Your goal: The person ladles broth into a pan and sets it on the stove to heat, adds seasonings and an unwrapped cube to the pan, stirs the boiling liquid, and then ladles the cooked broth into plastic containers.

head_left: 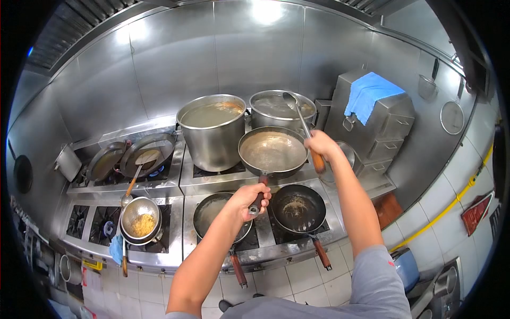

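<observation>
From where I sat, I watched through the head camera. The left hand (252, 200) was closed in a fist around the handle of a deep pan (288, 171), thumb uppermost, probably so that one wrist could steady the weight. That pan sat over the middle of the stove (336, 212), its bowl toward the rear edge and its handle pointing back at the wearer. I could not tell whether its base rested on a burner or hung just above one. Its inside looked pale and wet.

The right hand (321, 144) gripped a ladle (304, 124) by its wooden handle, the metal end pointing up and toward the rear edge. I judged that this slant held the scoop clear of the deep pan's rim.

Along the stove's front edge lay a left front pan (204, 211) and a dark right front pan (298, 208), their handles jutting past that edge, presumably for an easy grab. Two tall vessels, a left stockpot (208, 151) and a right stockpot (270, 122), stood by the rear edge, likely because they needed less handling. Near the front left corner, a metal bowl (132, 210) held yellow food (143, 225).
</observation>
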The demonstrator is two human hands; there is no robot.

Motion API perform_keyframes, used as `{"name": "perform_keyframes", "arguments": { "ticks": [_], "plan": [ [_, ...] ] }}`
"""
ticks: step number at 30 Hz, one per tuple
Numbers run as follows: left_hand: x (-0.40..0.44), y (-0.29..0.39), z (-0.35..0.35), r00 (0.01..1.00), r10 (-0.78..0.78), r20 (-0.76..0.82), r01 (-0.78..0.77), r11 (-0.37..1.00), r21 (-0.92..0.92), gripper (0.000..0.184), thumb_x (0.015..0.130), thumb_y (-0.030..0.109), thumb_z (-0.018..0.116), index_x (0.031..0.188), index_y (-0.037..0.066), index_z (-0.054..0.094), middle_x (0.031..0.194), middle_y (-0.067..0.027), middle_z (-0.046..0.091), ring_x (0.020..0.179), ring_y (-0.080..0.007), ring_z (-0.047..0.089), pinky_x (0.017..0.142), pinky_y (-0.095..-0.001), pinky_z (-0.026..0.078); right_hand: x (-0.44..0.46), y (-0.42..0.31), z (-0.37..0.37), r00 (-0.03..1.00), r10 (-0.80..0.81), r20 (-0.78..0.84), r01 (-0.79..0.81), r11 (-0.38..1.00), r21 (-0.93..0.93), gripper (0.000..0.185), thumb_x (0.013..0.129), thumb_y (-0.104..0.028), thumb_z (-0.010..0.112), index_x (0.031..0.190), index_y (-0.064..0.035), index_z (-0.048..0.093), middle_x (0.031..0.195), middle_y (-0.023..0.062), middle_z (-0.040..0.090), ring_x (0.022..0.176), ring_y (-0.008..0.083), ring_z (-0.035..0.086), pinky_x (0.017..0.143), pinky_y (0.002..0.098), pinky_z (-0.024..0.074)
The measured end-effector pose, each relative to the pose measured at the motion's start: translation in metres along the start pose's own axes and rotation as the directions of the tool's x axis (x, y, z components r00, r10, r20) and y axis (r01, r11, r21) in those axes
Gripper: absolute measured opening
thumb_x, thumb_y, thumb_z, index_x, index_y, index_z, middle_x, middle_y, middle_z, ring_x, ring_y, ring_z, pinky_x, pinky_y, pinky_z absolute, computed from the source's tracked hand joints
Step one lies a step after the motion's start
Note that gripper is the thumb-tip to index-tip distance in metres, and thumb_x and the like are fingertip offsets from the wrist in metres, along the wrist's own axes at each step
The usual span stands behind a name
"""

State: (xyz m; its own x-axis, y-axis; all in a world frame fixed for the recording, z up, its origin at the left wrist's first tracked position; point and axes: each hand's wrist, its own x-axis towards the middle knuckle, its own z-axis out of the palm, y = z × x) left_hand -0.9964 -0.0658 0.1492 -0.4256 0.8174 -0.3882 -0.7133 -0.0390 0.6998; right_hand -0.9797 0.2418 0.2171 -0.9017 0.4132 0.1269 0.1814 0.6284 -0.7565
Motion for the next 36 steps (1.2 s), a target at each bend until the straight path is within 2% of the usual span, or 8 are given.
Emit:
{"name": "perform_keyframes", "arguments": {
  "ticks": [2,3,5,7,9,15,32,36],
  "plan": [
    [-0.003,0.001,0.004,1.0,0.01,-0.01,-0.01,1.0,-0.006,0.01,0.088,0.01,0.056,0.086,0.01,0.046,0.069,0.0,0.051,0.051,-0.0094,0.048,0.04,-0.0245,0.04,0.052,0.0,0.002,0.981,0.143,0.128,-0.159,0.98,0.122,0.026,0.073,-0.014,0.065,0.084,0.0088,0.06,0.069,0.0108,0.058,0.057,0.0189,0.054,0.045,0.036,0.0401],
    [-0.004,0.002,0.005,1.0,0.016,-0.015,-0.016,1.0,-0.006,0.014,0.088,0.01,0.056,0.082,0.009,0.044,0.068,-0.0002,0.05,0.051,-0.0097,0.048,0.04,-0.0249,0.041,0.058,-0.01,0.008,0.981,0.155,0.116,-0.185,0.926,0.329,0.01,0.072,-0.01,0.066,0.07,-0.0032,0.059,0.06,0.007,0.056,0.052,0.0168,0.053,0.047,0.0329,0.0426],
    [-0.005,0.003,0.004,1.0,0.017,-0.026,-0.017,1.0,-0.012,0.014,0.088,0.01,0.056,0.081,0.01,0.044,0.068,-0.0002,0.05,0.051,-0.0097,0.048,0.04,-0.0248,0.041,0.049,-0.045,-0.002,0.934,0.226,0.278,-0.345,0.778,0.525,0.015,0.074,-0.014,0.068,0.077,-0.003,0.059,0.068,0.0071,0.058,0.056,0.0175,0.055,0.045,0.0307,0.0422],
    [-0.005,0.003,0.003,0.999,0.013,-0.032,-0.013,1.0,-0.015,0.014,0.088,0.01,0.057,0.081,0.01,0.044,0.068,-0.0002,0.05,0.051,-0.0097,0.048,0.04,-0.0247,0.041,0.062,-0.04,-0.001,0.908,0.049,0.416,-0.4,0.393,0.828,0.016,0.079,-0.015,0.064,0.073,-0.0064,0.052,0.068,0.0052,0.057,0.053,0.0113,0.053,0.043,0.0209,0.0399],
    [-0.004,0.005,0.003,1.0,0.004,-0.027,-0.005,0.999,-0.033,0.012,0.088,0.01,0.057,0.085,0.011,0.045,0.068,0.0004,0.051,0.051,-0.0095,0.048,0.039,-0.0247,0.04,0.073,-0.043,0.003,0.895,0.011,0.446,-0.442,0.159,0.883,0.016,0.082,-0.015,0.061,0.074,-0.0082,0.049,0.069,0.0058,0.056,0.049,0.0098,0.047,0.04,0.0204,0.0368],
    [-0.004,0.007,0.004,0.999,0.008,-0.048,-0.01,1.0,-0.028,0.015,0.087,0.009,0.058,0.093,0.017,0.046,0.068,0.0018,0.051,0.05,-0.0087,0.048,0.039,-0.0237,0.039,0.05,-0.075,0.003,0.96,0.039,0.279,-0.279,0.009,0.96,0.024,0.081,-0.019,0.063,0.074,-0.0093,0.043,0.067,0.0031,0.051,0.045,0.0067,0.04,0.037,0.0187,0.0325],
    [-0.002,0.017,0.004,1.0,-0.013,0.011,0.013,0.999,-0.036,0.018,0.086,0.008,0.057,0.094,0.02,0.046,0.067,0.0035,0.05,0.049,-0.0077,0.048,0.04,-0.0226,0.039,-0.142,-0.034,-0.005,0.888,-0.217,0.406,-0.383,0.142,0.913,0.026,0.089,-0.028,0.06,0.094,-0.0034,0.053,0.067,0.001,0.049,0.048,0.0084,0.04,0.039,0.0218,0.0323],
    [-0.004,0.018,0.004,1.0,-0.019,-0.007,0.019,1.0,-0.02,0.016,0.086,0.008,0.057,0.093,0.018,0.047,0.067,0.0033,0.051,0.05,-0.008,0.048,0.039,-0.0225,0.039,-0.192,-0.02,0.001,0.933,-0.016,0.358,-0.298,0.523,0.799,0.026,0.09,-0.022,0.059,0.107,-0.0028,0.054,0.067,0.0021,0.051,0.051,0.0097,0.045,0.042,0.0233,0.0354]
  ]
}}
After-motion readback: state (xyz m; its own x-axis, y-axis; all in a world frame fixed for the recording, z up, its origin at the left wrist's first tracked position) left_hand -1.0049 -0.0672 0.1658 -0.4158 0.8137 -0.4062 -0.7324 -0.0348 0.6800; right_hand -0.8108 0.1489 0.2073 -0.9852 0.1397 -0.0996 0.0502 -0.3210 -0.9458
